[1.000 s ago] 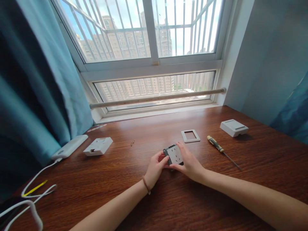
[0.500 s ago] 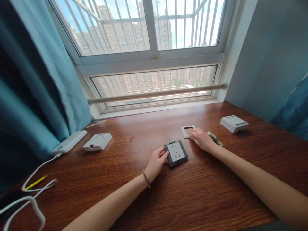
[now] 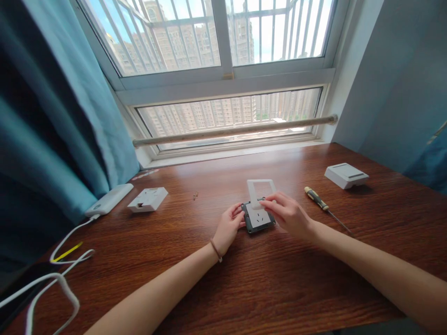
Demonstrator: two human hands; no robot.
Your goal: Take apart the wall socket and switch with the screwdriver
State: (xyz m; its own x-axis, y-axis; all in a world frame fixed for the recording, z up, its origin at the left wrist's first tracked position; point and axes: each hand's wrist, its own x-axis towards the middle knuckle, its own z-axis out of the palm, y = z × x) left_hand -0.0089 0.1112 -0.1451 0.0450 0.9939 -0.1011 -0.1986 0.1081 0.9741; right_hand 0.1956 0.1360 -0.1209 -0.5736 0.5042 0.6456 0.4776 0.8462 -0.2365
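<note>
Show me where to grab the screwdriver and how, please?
Probably by its thick yellow-and-black handle, pinched from above with fingers along both sides: it lies on its side on the table, and the shaft is much thinner. I'd come from the right, because the person's right hand is just left of it.

Across from me, the person's left hand grips the five-hole power socket by its edge; the right hand holds a white cover frame tilted over it, a screwdriver lying nearby.
</note>
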